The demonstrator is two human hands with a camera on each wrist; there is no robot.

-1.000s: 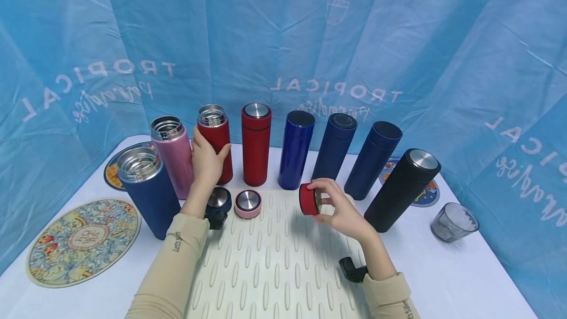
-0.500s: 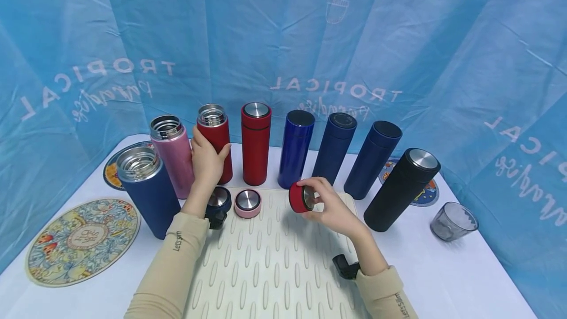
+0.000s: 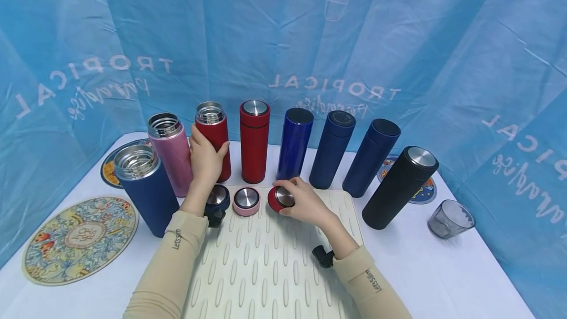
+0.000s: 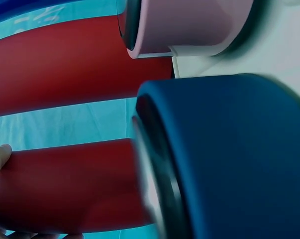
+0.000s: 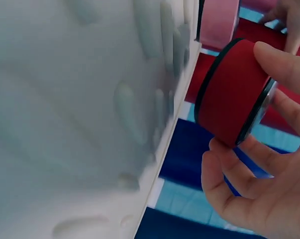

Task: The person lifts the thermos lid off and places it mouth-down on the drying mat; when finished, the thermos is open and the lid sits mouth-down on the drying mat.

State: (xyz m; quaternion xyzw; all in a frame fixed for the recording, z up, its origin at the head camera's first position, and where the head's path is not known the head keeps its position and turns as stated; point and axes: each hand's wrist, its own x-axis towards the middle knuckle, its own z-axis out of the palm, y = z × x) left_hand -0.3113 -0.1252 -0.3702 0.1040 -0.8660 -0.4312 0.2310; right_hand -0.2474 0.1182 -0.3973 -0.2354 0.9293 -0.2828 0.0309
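Observation:
My left hand [image 3: 206, 159] grips the side of a red thermos bottle [image 3: 220, 134] that stands upright without a lid, its steel threaded neck bare. With thumb and fingers, my right hand [image 3: 305, 202] pinches a red lid [image 5: 234, 92] by its edge. The lid's steel top faces up, low over the pale mat; I cannot tell whether it touches. To its left sit a pink lid [image 3: 246, 202] and a dark blue lid [image 3: 217, 197], the latter partly behind my left wrist. Left of the red bottle stand a pink bottle [image 3: 172, 159] and a blue bottle [image 3: 148, 193], both lidless.
A lidded red bottle [image 3: 254, 146], several blue ones and a black bottle [image 3: 396, 191] stand in a curve to the right. A grey glass cup [image 3: 451, 219] is at far right. The ribbed mat [image 3: 261, 270] lies in front; a round patterned placemat [image 3: 79, 240] lies left.
My right hand has moved left and lowered the red lid toward the mat, turning it from tilted to steel top up. My left hand keeps its grip on the bottle.

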